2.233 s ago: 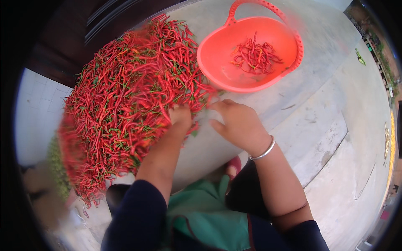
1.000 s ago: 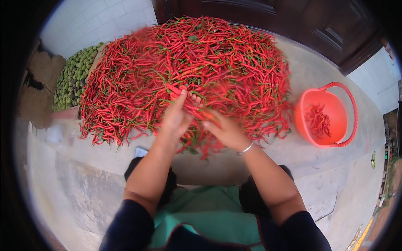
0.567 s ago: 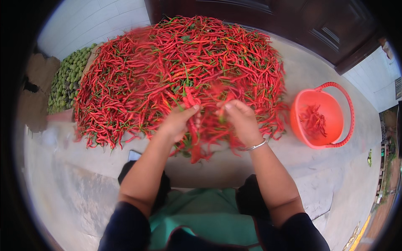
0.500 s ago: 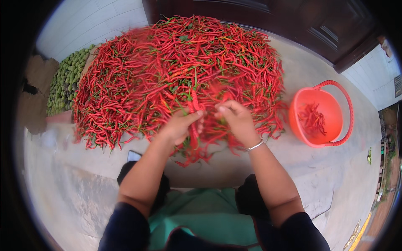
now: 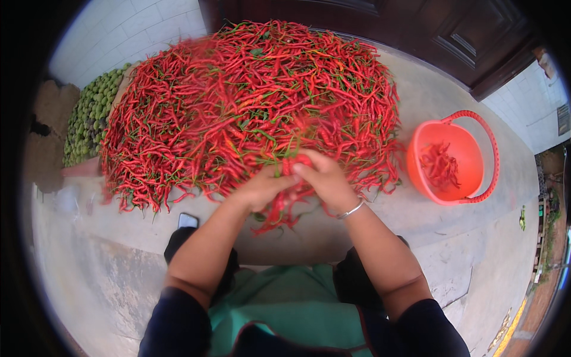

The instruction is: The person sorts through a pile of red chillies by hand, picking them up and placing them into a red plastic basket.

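Note:
A broad heap of long red chili peppers (image 5: 172,113) with green stems lies on the floor in front of me. At its near edge my hands meet. My left hand (image 5: 264,187) is closed round a small bunch of chili peppers (image 5: 279,211), whose tips hang below the fingers. Thumb and fingers of my right hand (image 5: 321,178), a silver bangle on its wrist, pinch chili peppers at the upper end of that bunch, against the left thumb. How many peppers each hand grips is hidden by the fingers and some blur.
An orange-red basket (image 5: 421,172) with an arched handle stands right of the heap, a few chili peppers inside. Small green fruits (image 5: 89,119) are piled at the far left beside brown sacking (image 5: 50,131). A phone (image 5: 188,221) lies near my left knee. A dark door (image 5: 410,30) rises behind.
My right hand has moved left and inward, from apart to touching the bunch at my left hand. The heap and basket have stayed in place; the view has shifted slightly.

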Demonstrator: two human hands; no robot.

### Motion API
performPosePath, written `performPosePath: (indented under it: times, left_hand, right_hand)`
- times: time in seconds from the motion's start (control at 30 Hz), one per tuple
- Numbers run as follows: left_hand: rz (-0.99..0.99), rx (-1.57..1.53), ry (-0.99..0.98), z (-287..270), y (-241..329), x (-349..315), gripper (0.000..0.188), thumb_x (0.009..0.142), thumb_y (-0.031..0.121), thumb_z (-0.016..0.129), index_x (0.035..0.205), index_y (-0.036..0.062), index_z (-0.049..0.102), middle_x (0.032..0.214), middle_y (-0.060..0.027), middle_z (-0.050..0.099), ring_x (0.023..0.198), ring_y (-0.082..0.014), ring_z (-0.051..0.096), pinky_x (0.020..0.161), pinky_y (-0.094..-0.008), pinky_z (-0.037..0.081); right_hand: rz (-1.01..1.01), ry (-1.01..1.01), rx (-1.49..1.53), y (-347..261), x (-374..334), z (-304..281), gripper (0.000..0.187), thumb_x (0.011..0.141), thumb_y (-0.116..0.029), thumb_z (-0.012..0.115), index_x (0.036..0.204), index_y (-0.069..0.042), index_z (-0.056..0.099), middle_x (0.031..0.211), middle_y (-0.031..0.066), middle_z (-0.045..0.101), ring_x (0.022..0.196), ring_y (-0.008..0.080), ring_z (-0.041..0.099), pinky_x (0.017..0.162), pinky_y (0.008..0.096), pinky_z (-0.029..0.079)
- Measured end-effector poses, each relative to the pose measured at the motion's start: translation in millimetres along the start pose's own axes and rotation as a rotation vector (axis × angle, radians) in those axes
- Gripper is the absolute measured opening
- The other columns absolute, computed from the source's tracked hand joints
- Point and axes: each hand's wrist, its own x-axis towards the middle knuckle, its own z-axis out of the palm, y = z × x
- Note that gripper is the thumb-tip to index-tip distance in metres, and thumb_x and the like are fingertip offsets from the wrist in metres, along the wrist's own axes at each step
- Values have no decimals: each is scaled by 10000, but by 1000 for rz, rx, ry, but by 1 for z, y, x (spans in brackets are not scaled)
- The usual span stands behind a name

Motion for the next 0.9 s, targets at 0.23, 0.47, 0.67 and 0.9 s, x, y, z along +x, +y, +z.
performPosePath:
  times: [0.23,0.47,0.67,0.9]
  left_hand:
    - [-114,122,-83,8,4,-3,206,896,162,499,1046,23,524,930,-79,597,789,-164,605,598,-279,487]
    - [156,-236,-15,-12,4,8,210,904,98,457,1091,43,535,1069,-109,580,994,-201,578,789,-326,493]
    - [263,-424,247,-32,10,18,223,911,118,435,1106,70,533,1145,-80,558,1102,-206,520,884,-357,431]
    - [279,-520,99,-3,7,19,345,916,296,473,1172,64,488,1116,-84,549,1050,-199,516,882,-358,439]
  right_hand:
    - [-90,62,-279,8,0,3,259,841,-69,587,1067,22,497,789,56,600,558,116,576,437,234,460]
    - [-288,420,210,-18,8,-23,122,867,-53,534,983,-55,499,959,83,595,907,186,603,787,307,495]
    - [-430,419,-304,-13,6,-32,143,841,-68,591,959,-33,519,824,11,591,782,74,563,713,210,453]
    - [-347,281,-612,22,3,5,264,767,-89,659,992,-57,525,807,72,596,729,150,581,666,275,465]
